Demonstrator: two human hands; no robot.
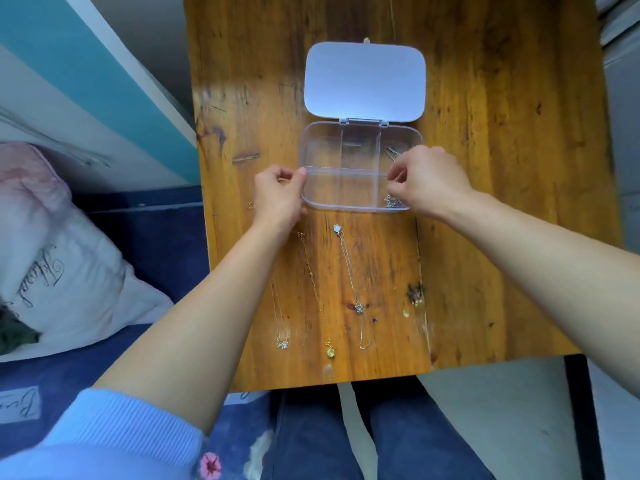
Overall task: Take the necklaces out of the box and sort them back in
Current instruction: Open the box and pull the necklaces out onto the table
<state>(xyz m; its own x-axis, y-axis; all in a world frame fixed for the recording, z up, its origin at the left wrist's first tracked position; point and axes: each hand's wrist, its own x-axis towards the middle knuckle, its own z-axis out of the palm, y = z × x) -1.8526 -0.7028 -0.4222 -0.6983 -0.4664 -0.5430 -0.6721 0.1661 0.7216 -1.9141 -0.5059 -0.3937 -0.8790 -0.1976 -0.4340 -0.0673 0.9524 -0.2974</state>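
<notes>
A clear plastic box (360,133) with several compartments lies open on the wooden table (502,202), its lid (364,79) flat behind it. My left hand (278,197) grips the box's left edge. My right hand (427,181) hovers over the right compartments, fingers pinching a thin silver necklace (393,201) in the near right cell. Another silver piece (393,152) lies in the far right cell. In front of the box lie three necklaces: a silver one (281,342) on the left, a gold one (313,289) in the middle, and a silver one (349,268) with a round pendant on the right.
The table's front edge (329,386) is near my lap. A small dark bit (415,295) lies right of the necklaces. A pillow (52,254) and blue bedding (145,237) sit left of the table.
</notes>
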